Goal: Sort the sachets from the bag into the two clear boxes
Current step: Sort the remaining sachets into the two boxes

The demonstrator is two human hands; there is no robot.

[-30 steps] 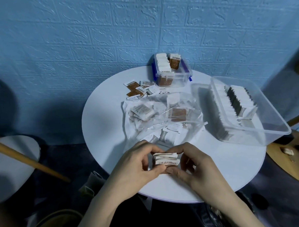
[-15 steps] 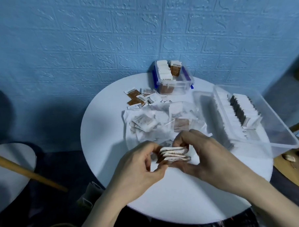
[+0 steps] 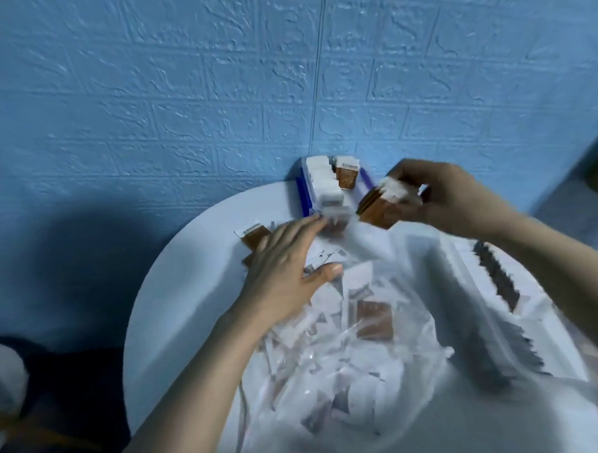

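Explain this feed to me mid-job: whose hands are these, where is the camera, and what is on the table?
No machine here: a person's two bare hands, filmed by a camera worn on the head, looking down. The right hand grips a stack of brown and white paper sachets beside the small clear box with blue clips. The left hand, fingers straight, reaches toward that box's near end. On the round white table lie a crumpled clear plastic bag of sachets and a large clear box holding rows of sachets.

Right hand has carried the sachet stack from the table's near edge up beside the small box. Left hand released it, now reaching flat toward that box.
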